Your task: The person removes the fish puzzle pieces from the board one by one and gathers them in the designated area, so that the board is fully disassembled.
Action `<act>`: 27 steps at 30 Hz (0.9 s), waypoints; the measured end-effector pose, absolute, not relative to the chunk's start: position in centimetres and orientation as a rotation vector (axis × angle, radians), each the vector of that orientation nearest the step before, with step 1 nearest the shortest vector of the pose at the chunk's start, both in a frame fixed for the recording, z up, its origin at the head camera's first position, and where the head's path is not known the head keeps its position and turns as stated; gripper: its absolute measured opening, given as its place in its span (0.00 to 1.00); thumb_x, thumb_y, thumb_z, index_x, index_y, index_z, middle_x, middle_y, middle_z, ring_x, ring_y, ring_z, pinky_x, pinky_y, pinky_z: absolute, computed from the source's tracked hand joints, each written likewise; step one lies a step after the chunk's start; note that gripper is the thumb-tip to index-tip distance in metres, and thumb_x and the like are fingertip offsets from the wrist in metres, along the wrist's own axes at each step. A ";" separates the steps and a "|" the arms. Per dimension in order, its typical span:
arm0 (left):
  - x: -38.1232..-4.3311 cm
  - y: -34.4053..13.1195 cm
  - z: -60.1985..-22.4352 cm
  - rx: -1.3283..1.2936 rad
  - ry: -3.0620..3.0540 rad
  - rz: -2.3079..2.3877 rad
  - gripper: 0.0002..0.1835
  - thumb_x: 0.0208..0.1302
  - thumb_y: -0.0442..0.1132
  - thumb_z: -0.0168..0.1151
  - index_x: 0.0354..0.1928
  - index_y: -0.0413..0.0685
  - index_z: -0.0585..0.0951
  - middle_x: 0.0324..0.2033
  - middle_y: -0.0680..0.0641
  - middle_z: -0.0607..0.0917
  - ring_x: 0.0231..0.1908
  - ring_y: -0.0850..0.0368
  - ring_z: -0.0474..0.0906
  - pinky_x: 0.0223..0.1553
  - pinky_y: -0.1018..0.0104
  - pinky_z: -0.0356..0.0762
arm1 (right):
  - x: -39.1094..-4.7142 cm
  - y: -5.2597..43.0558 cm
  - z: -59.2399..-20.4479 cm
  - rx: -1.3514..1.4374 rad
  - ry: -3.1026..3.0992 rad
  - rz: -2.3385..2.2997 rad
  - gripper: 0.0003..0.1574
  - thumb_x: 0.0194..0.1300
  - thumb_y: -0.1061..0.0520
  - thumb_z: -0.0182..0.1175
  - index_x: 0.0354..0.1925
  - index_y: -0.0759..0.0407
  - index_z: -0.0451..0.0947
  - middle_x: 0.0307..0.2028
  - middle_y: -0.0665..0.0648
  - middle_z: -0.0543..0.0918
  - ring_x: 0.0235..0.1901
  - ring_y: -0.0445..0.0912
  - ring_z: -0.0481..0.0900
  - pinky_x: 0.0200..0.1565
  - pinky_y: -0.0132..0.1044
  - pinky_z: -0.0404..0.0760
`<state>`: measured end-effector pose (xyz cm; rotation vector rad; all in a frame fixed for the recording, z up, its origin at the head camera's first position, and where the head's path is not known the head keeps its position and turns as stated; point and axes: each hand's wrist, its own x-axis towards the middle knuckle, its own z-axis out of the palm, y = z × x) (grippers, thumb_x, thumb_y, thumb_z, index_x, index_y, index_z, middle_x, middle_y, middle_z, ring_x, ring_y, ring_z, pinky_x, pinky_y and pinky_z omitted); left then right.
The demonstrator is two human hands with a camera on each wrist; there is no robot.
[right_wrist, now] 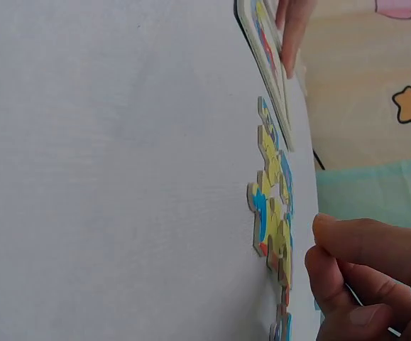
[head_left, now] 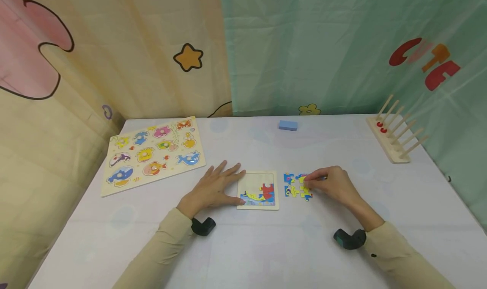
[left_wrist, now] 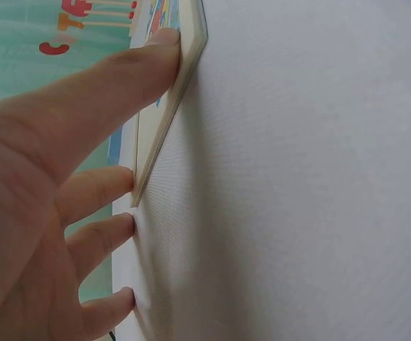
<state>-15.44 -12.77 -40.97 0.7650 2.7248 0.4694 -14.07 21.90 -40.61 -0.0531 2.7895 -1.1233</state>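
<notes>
A small square wooden puzzle tray lies in front of me, with red, yellow and blue pieces along its bottom and right side. My left hand is spread flat at its left side. Its thumb rests on the tray's near left corner and the index fingertip is at the far left corner. Right of the tray lies a cluster of loose jigsaw pieces. My right hand is over their right part, thumb and index fingertips together; no piece shows between them in the right wrist view.
A large animal knob puzzle board lies at the back left. A blue block sits near the table's back edge. At the back right stands a wooden peg rack with red beads. Patterned curtains hang behind the table.
</notes>
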 end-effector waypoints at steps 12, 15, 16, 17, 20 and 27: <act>-15.5 -12.8 -41.1 0.775 2.733 0.466 0.48 0.54 0.67 0.68 0.74 0.60 0.64 0.76 0.54 0.55 0.76 0.43 0.39 0.72 0.38 0.38 | -14.8 17.2 -40.3 -0.222 2.684 -1.180 0.09 0.58 0.57 0.70 0.39 0.56 0.89 0.40 0.54 0.86 0.32 0.47 0.73 0.27 0.33 0.69; -15.5 -12.9 -41.1 0.776 2.732 0.464 0.48 0.54 0.67 0.67 0.74 0.60 0.63 0.76 0.54 0.55 0.76 0.43 0.39 0.72 0.38 0.38 | -15.0 16.0 -40.5 -0.287 2.684 -1.167 0.11 0.56 0.59 0.71 0.40 0.56 0.88 0.35 0.51 0.85 0.32 0.45 0.73 0.29 0.33 0.70; -15.5 -12.9 -41.2 0.777 2.730 0.466 0.48 0.54 0.67 0.67 0.74 0.60 0.63 0.76 0.54 0.55 0.76 0.43 0.39 0.72 0.38 0.37 | -15.0 15.7 -40.6 -0.302 2.685 -1.156 0.12 0.55 0.59 0.72 0.40 0.56 0.88 0.33 0.50 0.85 0.32 0.45 0.73 0.30 0.34 0.70; -15.5 -12.9 -41.2 0.777 2.729 0.466 0.48 0.54 0.67 0.67 0.74 0.60 0.63 0.76 0.54 0.55 0.76 0.43 0.39 0.72 0.38 0.37 | -15.0 15.4 -40.7 -0.314 2.687 -1.143 0.13 0.54 0.59 0.72 0.41 0.56 0.88 0.31 0.48 0.84 0.32 0.45 0.73 0.31 0.34 0.71; -15.5 -12.8 -41.2 0.782 2.730 0.471 0.48 0.54 0.67 0.67 0.74 0.60 0.63 0.76 0.54 0.55 0.76 0.43 0.39 0.72 0.38 0.37 | -15.0 14.8 -40.9 -0.343 2.695 -1.097 0.15 0.52 0.58 0.74 0.41 0.56 0.88 0.28 0.46 0.81 0.35 0.44 0.74 0.35 0.36 0.72; -15.5 -12.8 -41.0 0.772 2.728 0.456 0.48 0.54 0.66 0.67 0.74 0.60 0.63 0.76 0.54 0.55 0.76 0.43 0.39 0.72 0.39 0.37 | -15.0 14.5 -40.9 -0.374 2.709 -1.031 0.17 0.48 0.58 0.76 0.40 0.53 0.88 0.27 0.45 0.80 0.31 0.43 0.73 0.35 0.37 0.72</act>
